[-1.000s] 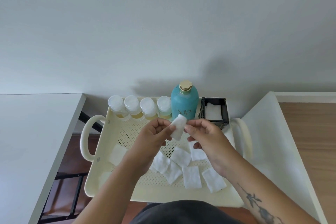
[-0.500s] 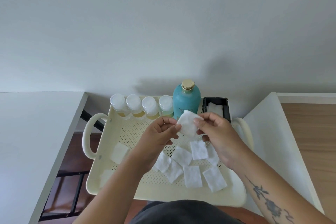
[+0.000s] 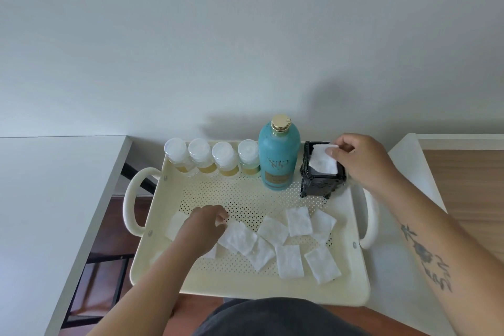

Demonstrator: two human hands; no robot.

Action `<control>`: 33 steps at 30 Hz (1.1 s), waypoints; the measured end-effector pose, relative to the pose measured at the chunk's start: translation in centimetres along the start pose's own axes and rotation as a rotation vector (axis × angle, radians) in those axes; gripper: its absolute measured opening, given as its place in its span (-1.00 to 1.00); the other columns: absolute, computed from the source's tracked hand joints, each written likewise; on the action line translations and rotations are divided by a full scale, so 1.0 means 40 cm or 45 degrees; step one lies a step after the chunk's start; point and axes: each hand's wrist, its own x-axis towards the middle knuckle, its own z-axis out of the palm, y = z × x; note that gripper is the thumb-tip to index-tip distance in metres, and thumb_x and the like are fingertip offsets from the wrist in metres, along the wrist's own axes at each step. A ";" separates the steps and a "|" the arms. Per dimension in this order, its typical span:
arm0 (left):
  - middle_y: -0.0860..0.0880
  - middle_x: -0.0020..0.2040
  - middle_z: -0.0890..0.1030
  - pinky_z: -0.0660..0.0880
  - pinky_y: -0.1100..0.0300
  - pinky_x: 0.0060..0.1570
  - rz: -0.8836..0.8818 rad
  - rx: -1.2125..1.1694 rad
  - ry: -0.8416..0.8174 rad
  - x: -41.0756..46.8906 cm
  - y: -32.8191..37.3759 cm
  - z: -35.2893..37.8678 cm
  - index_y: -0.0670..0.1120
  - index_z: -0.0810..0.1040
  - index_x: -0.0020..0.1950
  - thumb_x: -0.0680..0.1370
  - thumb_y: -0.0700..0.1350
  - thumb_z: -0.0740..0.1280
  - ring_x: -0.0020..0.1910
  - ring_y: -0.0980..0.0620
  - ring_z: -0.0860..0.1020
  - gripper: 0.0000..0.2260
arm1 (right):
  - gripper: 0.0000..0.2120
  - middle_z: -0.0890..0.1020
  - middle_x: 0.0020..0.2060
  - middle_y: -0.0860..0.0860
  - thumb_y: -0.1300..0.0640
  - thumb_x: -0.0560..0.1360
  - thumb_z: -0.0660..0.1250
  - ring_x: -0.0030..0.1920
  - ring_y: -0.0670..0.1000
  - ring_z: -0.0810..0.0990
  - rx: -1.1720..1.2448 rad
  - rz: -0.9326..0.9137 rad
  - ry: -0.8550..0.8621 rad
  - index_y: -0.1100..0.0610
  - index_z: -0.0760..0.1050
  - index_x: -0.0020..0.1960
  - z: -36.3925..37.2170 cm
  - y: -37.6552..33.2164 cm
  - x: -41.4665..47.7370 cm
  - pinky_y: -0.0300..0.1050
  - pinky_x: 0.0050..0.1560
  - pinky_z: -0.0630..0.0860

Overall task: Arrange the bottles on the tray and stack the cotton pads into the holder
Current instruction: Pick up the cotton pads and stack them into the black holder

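A square white cotton pad [image 3: 323, 159] is pinched by the fingertips of the right hand [image 3: 361, 161] and held tilted across the open top of the black ornate square holder [image 3: 321, 179], which stands at the far right corner of the cream perforated plastic tray [image 3: 245, 285]. Just beside the holder, along the far edge, a tall teal bottle with a gold cap [image 3: 278, 154] is set upright, followed leftwards by four small clear bottles with white caps [image 3: 212, 157]. The left hand [image 3: 203, 226] is lowered with fingers curled onto the loose white cotton pads [image 3: 289, 260] scattered along the near half of the tray; whether one is gripped cannot be told.
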 end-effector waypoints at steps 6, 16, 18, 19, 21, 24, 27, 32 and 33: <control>0.16 -0.11 0.56 0.54 0.09 0.02 -0.004 0.018 -0.029 0.010 -0.009 0.004 0.14 0.55 -0.10 0.45 -0.09 0.47 -0.02 0.07 0.52 -0.84 | -0.85 0.46 -0.07 0.08 0.08 0.50 0.37 0.04 0.19 0.37 -0.547 -0.142 0.079 0.07 0.62 0.05 0.032 -0.005 -0.005 0.02 0.00 0.42; 0.13 -0.18 0.58 0.48 0.18 -0.17 0.007 0.009 0.106 0.000 0.003 0.020 0.07 0.55 -0.19 0.46 -0.13 0.31 -0.08 0.05 0.48 -0.90 | -0.72 0.68 -0.14 -0.06 -0.01 0.54 0.19 0.16 0.19 0.50 -0.608 -0.576 0.257 0.10 0.61 -0.12 0.071 0.022 -0.085 0.09 0.15 0.38; 0.09 -0.16 0.58 0.41 0.22 -0.31 -0.035 -0.100 0.183 -0.010 0.001 0.018 0.10 0.49 -0.20 0.45 -0.11 0.32 -0.15 0.04 0.52 -0.90 | -0.61 0.68 -0.05 -0.10 -0.13 0.57 0.11 0.30 0.18 0.41 -0.737 -0.537 0.148 0.08 0.61 -0.09 0.080 0.035 -0.082 0.16 0.33 0.26; 0.08 -0.15 0.57 0.40 0.23 -0.34 -0.054 -0.162 0.206 -0.015 0.000 0.017 0.11 0.46 -0.21 0.45 -0.10 0.34 -0.18 0.04 0.54 -0.89 | -0.56 0.67 -0.02 -0.12 -0.18 0.58 0.07 0.34 0.17 0.37 -0.777 -0.520 0.114 0.06 0.61 -0.08 0.084 0.038 -0.080 0.17 0.39 0.19; 0.10 -0.19 0.59 0.44 0.22 -0.31 -0.044 -0.266 0.258 -0.022 -0.003 0.013 0.11 0.45 -0.22 0.45 -0.12 0.37 -0.19 0.06 0.55 -0.85 | -0.50 0.66 0.02 -0.15 -0.23 0.59 -0.01 0.42 0.15 0.31 -0.795 -0.478 0.082 0.03 0.61 -0.08 0.089 0.042 -0.077 0.18 0.45 0.07; 0.13 -0.23 0.60 0.42 0.31 -0.25 -0.007 -0.422 0.351 -0.035 0.005 0.001 0.09 0.49 -0.18 0.46 -0.16 0.41 -0.22 0.17 0.54 -0.84 | -0.41 0.65 0.05 -0.17 -0.29 0.59 -0.11 0.47 0.13 0.24 -0.834 -0.439 0.059 0.00 0.60 -0.09 0.093 0.041 -0.076 0.18 0.48 -0.03; 0.10 -0.21 0.62 0.42 0.30 -0.19 -0.040 -0.624 0.402 -0.048 0.024 -0.019 0.11 0.54 -0.04 0.49 -0.15 0.40 -0.19 0.24 0.54 -0.84 | -0.37 0.66 0.07 -0.18 -0.31 0.59 -0.14 0.49 0.12 0.20 -0.884 -0.419 0.034 -0.01 0.60 -0.12 0.096 0.040 -0.076 0.16 0.49 -0.13; 0.25 -0.17 0.65 0.41 0.26 -0.19 -0.079 -0.843 0.412 -0.077 0.069 -0.057 0.13 0.63 -0.11 0.51 -0.07 0.39 -0.18 0.29 0.56 -0.91 | -0.66 0.65 -0.16 -0.06 -0.12 0.55 0.16 0.16 0.15 0.49 -0.699 -0.552 0.367 0.05 0.61 -0.16 0.093 0.016 -0.106 0.13 0.22 0.29; 0.23 -0.16 0.66 0.41 0.27 -0.18 -0.073 -0.891 0.401 -0.083 0.080 -0.064 0.13 0.64 -0.10 0.51 -0.07 0.40 -0.18 0.29 0.57 -0.92 | -0.73 0.63 -0.20 -0.06 -0.07 0.53 0.23 0.05 0.13 0.50 -0.601 -0.600 0.436 0.05 0.60 -0.18 0.098 0.006 -0.119 0.07 0.09 0.33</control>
